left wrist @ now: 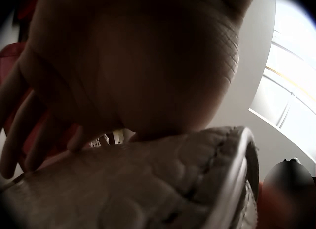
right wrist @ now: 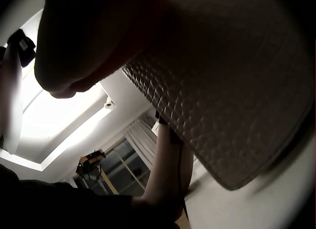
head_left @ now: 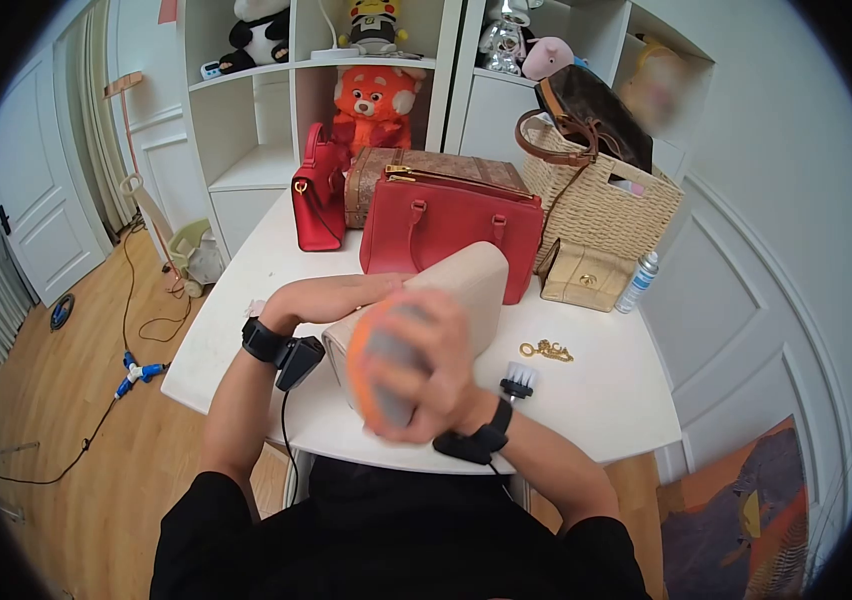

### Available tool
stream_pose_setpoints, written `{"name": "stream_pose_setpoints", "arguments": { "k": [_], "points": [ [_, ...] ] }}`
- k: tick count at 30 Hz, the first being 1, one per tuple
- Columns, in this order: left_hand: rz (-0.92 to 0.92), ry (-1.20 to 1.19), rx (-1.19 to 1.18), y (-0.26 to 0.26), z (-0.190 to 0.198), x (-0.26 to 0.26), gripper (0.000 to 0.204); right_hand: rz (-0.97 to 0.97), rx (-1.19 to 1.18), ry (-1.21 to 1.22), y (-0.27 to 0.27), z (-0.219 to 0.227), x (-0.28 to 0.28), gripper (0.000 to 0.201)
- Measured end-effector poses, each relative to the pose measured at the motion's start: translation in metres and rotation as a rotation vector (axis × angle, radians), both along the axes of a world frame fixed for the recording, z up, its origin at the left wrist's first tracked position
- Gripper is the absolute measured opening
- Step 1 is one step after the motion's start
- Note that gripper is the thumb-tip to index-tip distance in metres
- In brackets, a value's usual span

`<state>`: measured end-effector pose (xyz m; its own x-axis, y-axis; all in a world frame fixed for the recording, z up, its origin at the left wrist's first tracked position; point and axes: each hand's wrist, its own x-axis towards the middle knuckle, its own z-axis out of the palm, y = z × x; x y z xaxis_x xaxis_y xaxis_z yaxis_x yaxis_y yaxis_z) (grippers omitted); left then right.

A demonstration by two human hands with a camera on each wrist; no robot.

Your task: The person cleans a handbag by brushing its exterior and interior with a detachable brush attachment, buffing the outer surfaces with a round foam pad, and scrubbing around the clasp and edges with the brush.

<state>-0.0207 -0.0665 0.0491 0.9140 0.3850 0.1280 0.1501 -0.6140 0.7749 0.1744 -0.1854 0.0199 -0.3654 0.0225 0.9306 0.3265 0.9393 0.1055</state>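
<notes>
A beige handbag [head_left: 473,275] with a scale-textured surface stands tilted on the white table, in front of the person. My left hand [head_left: 378,286] rests on its upper edge, and in the left wrist view its fingers [left wrist: 42,135] reach loosely down beyond the bag. My right hand [head_left: 436,365] grips a rounded orange and grey object [head_left: 374,375] close over the near end of the bag. Motion blur hides what kind of object it is. The right wrist view shows the bag's textured panel [right wrist: 232,105] right beside the dark outline of that hand.
Behind the beige bag stand a red handbag [head_left: 456,225], a small red bag [head_left: 320,200], a brown case [head_left: 366,180] and a woven basket [head_left: 596,195]. A gold bag [head_left: 586,275], a spray can [head_left: 638,283], a gold chain [head_left: 551,350] and a brush [head_left: 519,380] lie to the right.
</notes>
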Motion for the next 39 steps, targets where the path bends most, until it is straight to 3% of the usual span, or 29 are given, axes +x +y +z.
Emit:
{"name": "stream_pose_setpoints", "arguments": {
  "k": [3, 5, 8, 14, 16, 22, 24, 27, 28, 30, 34, 36, 37, 39],
  "points": [
    [0.142, 0.186, -0.101, -0.02, 0.022, 0.0, 0.066, -0.292, 0.029, 0.236, 0.031, 0.01, 0.035, 0.064],
    [0.102, 0.161, -0.093, -0.013, 0.014, 0.0, 0.068, -0.47, -0.174, 0.292, 0.046, 0.009, 0.056, 0.064],
    [0.1, 0.137, -0.136, -0.012, 0.011, -0.001, 0.07, -0.552, -0.344, 0.263, 0.057, 0.0, 0.064, 0.065],
    [0.241, 0.135, -0.276, 0.013, 0.0, -0.015, 0.065, -0.505, -0.365, 0.152, 0.043, -0.02, 0.029, 0.065],
    [0.286, 0.148, -0.288, 0.02, -0.002, -0.021, 0.064, -0.325, -0.457, 0.051, 0.032, -0.025, 0.012, 0.066],
    [0.396, 0.24, -0.283, 0.036, -0.019, -0.031, 0.075, -0.072, -0.399, -0.154, 0.001, -0.019, -0.013, 0.065],
    [0.317, 0.154, -0.319, 0.032, -0.019, -0.03, 0.082, 0.028, -0.396, -0.207, -0.008, -0.019, -0.019, 0.065],
    [0.287, 0.185, -0.292, 0.006, 0.006, -0.026, 0.076, 0.209, -0.408, -0.296, -0.02, -0.023, -0.028, 0.066],
    [0.287, 0.184, -0.291, 0.008, 0.001, -0.026, 0.076, 0.294, -0.428, -0.335, -0.022, -0.023, -0.03, 0.065],
    [0.116, 0.144, -0.23, 0.021, -0.014, -0.025, 0.088, 0.317, -0.431, -0.332, -0.017, -0.018, -0.027, 0.064],
    [-0.011, 0.189, -0.285, 0.028, -0.032, -0.025, 0.099, -0.158, -0.39, -0.011, 0.017, 0.001, 0.012, 0.062],
    [0.279, 0.408, -0.4, 0.007, -0.013, -0.016, 0.104, -0.444, -0.355, 0.022, 0.033, 0.007, 0.033, 0.059],
    [0.28, 0.403, -0.399, 0.011, -0.018, -0.017, 0.104, -0.443, -0.352, 0.018, 0.042, 0.0, 0.041, 0.059],
    [0.181, 0.326, -0.466, 0.02, -0.031, -0.016, 0.103, -0.627, -0.517, -0.05, 0.056, -0.017, 0.051, 0.056]
  ]
}}
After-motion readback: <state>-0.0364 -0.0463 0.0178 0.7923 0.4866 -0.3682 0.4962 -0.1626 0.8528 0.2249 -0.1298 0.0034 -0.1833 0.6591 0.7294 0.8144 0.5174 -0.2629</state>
